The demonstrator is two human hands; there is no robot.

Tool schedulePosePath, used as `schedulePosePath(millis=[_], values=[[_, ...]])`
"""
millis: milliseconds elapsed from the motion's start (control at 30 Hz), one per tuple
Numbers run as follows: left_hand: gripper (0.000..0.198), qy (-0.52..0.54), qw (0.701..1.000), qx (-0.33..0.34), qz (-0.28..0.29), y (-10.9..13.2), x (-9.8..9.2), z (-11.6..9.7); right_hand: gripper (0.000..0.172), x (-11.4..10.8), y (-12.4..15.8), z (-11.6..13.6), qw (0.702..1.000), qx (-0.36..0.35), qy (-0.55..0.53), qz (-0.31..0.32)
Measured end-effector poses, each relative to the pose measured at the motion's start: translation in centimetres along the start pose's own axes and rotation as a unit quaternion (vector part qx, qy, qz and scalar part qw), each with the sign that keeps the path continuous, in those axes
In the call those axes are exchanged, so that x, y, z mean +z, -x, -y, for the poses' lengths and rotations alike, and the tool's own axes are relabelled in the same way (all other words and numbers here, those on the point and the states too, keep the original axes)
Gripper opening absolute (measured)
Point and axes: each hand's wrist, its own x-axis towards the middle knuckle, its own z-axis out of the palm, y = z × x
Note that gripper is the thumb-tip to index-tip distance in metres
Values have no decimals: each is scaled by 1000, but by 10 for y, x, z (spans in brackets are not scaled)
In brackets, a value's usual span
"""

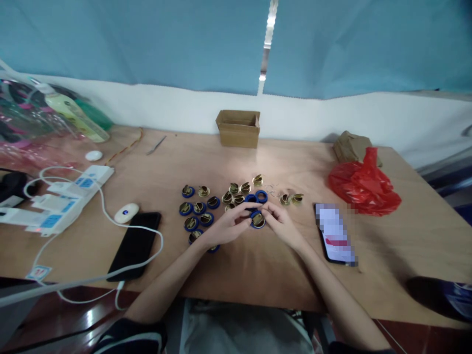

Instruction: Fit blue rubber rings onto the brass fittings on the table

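My left hand [233, 225] and my right hand [279, 224] meet at the middle of the table. Between their bent fingers is a round gold metal piece in a blue ring [258, 220], with a raised flap across it. Both hands' fingertips close about this piece; whether something smaller is pinched there is too small to tell. Just beyond my fingers lies an empty blue ring [261, 196], with another partly covered beside it. Several bare gold pieces [233, 188] are grouped behind my left hand. More blue-ringed gold pieces [199, 207] lie to its left, some partly hidden by my forearm.
Thin wire bits [272, 189] and two gold pieces [290, 198] lie right of the rings. A cardboard box [239, 135] stands at the back. Phones [136, 246] [335, 233] flank my arms. A power strip [70, 201] with cables is left, a red bag [363, 187] right.
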Motion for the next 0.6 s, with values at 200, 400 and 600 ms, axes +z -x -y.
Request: schedulePosePath(millis=[200, 400, 600], values=[[49, 56, 998, -3, 8, -1, -1, 5, 34, 2, 0, 2, 1000, -3, 5, -16], [44, 129, 991, -38, 13, -2, -1, 4, 37, 4, 0, 2, 998, 4, -35, -58], [42, 134, 991, -28, 5, -4, -8, 5, 27, 11, -1, 3, 989, 44, -126, -61]])
